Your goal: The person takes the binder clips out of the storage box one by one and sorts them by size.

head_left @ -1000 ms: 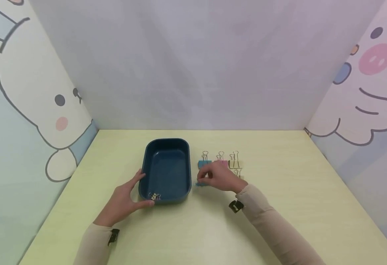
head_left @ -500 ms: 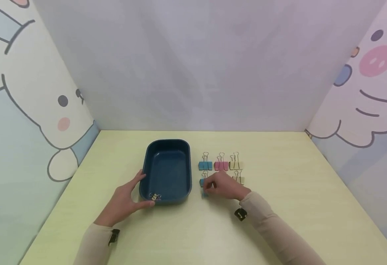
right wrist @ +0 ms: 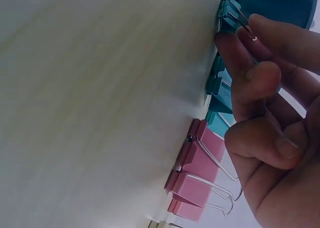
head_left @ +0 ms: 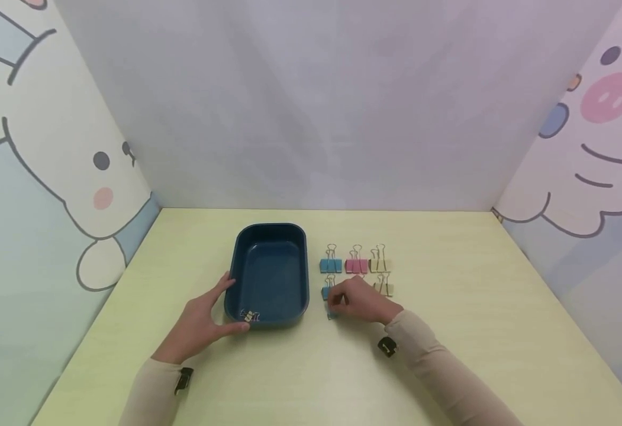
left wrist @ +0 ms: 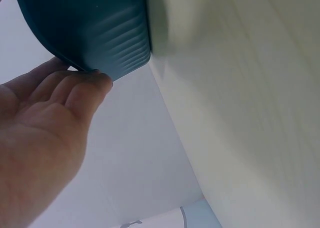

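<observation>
My left hand (head_left: 199,325) holds the near left corner of a dark blue tray (head_left: 307,278), thumb at the front rim and fingers at the left side. In the left wrist view, its fingertips (left wrist: 100,80) meet the tray's rim. My right hand (head_left: 364,300) pinches a wire handle of a small blue binder clip (right wrist: 230,12) between thumb and finger, low at the table. Just behind it stands a larger blue binder clip (head_left: 325,293). A pink binder clip (right wrist: 205,153) is beside the right hand, mostly hidden in the head view.
The back row has a blue clip (head_left: 331,265), a pink clip (head_left: 356,266) and a cream clip (head_left: 381,266). Another cream clip (head_left: 383,289) stands nearer. Small yellowish clips (head_left: 249,316) lie in the tray's near left corner. Walls (head_left: 311,118) bound the table.
Since a second ago my right hand has shifted toward me and slightly right, uncovering the back-row clips. Over the last half second it barely moves. The left hand stays on the tray.
</observation>
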{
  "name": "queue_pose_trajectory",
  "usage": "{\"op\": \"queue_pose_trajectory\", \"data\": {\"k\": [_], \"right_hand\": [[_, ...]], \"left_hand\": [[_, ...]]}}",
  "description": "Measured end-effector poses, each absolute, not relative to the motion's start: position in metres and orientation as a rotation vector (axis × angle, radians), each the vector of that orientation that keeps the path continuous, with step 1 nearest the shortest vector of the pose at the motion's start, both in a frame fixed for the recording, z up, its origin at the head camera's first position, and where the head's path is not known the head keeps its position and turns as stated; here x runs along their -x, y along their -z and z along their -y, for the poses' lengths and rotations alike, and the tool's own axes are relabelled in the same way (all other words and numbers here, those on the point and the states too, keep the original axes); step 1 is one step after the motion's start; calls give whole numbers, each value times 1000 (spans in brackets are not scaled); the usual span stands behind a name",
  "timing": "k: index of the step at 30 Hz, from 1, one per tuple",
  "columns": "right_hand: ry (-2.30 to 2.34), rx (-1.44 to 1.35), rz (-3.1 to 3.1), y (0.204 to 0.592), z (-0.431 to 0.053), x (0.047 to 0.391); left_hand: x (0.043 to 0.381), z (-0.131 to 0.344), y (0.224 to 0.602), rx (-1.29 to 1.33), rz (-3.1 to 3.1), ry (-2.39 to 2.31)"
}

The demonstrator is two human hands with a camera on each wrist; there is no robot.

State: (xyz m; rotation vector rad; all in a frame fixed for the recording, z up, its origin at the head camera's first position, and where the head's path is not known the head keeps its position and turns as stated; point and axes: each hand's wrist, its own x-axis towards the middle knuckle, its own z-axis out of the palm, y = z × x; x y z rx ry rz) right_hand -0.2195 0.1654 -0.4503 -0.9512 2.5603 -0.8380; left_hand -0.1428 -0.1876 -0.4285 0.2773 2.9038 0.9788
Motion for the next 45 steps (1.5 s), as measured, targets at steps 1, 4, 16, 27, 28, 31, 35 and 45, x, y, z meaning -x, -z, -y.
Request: {"op": "queue_pose_trajectory", "data": {"k": [1, 4, 16, 27, 28, 31, 35, 45], "right_hand": [[841, 941, -2563, 450, -165, 219], [839, 916, -2573, 449, -165, 219], [871, 935, -2570, 441, -165, 220], [847, 954, -2583, 446, -165, 220], [850, 954, -2582, 445, -165, 220], [877, 947, -2583, 441, -165, 220], [962, 979, -2582, 427, -157, 220], [819, 1220, -2556, 391, -91, 225]], "left_hand": [[143, 187, 429, -282, -2906, -979], [143, 187, 428, -290, -2911, -978], [144, 187, 426, -291, -2915, -968], [142, 187, 429, -287, -2911, -981], [142, 188, 429, -286, -2911, -982], [143, 187, 429, -290, -2911, -981], [143, 187, 429, -295, -2909, -979], [143, 188, 428, -273, -2892, -986]]}}
